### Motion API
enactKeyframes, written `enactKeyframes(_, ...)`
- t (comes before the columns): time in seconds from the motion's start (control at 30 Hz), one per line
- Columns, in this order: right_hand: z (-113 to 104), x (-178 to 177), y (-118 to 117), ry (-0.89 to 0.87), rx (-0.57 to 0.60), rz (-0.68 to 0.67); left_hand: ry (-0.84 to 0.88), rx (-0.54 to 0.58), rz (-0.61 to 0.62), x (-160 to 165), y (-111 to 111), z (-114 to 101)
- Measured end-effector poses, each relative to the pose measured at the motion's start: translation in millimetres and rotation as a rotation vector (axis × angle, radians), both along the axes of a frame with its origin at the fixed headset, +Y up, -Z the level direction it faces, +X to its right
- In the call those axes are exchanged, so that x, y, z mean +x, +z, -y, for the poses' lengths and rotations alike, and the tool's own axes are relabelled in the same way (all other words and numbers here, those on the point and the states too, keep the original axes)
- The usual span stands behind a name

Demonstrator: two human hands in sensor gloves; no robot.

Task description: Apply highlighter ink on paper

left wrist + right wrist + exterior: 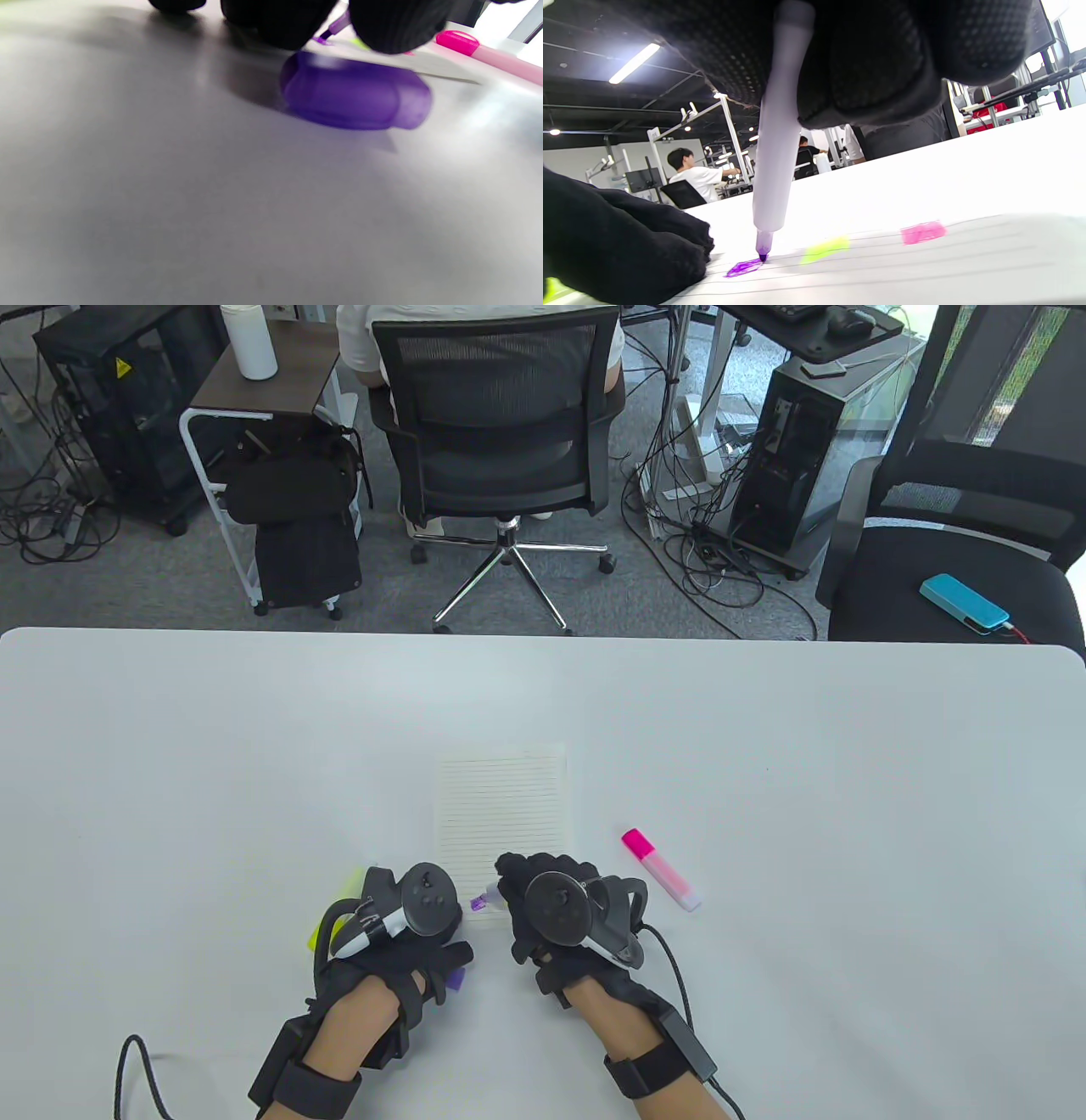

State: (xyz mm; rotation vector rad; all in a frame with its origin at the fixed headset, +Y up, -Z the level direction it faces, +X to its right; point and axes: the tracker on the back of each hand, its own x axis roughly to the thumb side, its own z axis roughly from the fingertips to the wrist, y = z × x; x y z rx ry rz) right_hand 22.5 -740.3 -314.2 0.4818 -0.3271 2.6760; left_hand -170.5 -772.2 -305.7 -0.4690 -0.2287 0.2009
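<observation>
Right wrist view is showing the right hand (865, 63) gripping a pale lilac highlighter pen with a purple chisel tip (775, 161); its barrel is running down out of the curled black-gloved fingers (878, 80), slightly tilted, and its tip is touching a small purple ink mark (743, 267) on the lined sheet of cream paper (501, 806). Further along the same ruled line, a yellow-green ink mark (825, 250) and a pink ink mark (923, 232) are lying apart from each other. Seen from the table view, the left hand (399, 933) is resting just beside the paper's near left corner, but whether its fingers are pressing the sheet cannot be told. Close to that hand, a translucent purple plastic cap (354, 95) is lying on the white bench (848, 780), with no finger visibly holding it. A pink highlighter with its bright pink cap on (661, 869) is lying on the bench to the right of the paper, near the right hand but not touching it. A yellow-green object (335, 912) is peeking out from under the left hand.
</observation>
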Motion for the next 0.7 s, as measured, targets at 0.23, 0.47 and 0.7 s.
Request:
enactKeyframes(0.23, -0.6, 1.4, 0.6, -0.025, 0.006, 0.001, -0.001, 0.0, 0.001, 0.1, -0.1, 0.1)
enactKeyframes(0.47, -2.9, 3.0, 0.0, -0.016, -0.028, -0.005, 0.002, -0.001, 0.001, 0.0, -0.3, 0.1)
enactKeyframes(0.7, -1.8, 1.8, 0.1, -0.02, -0.003, 0.007, 0.001, -0.001, 0.001, 0.1, -0.3, 0.0)
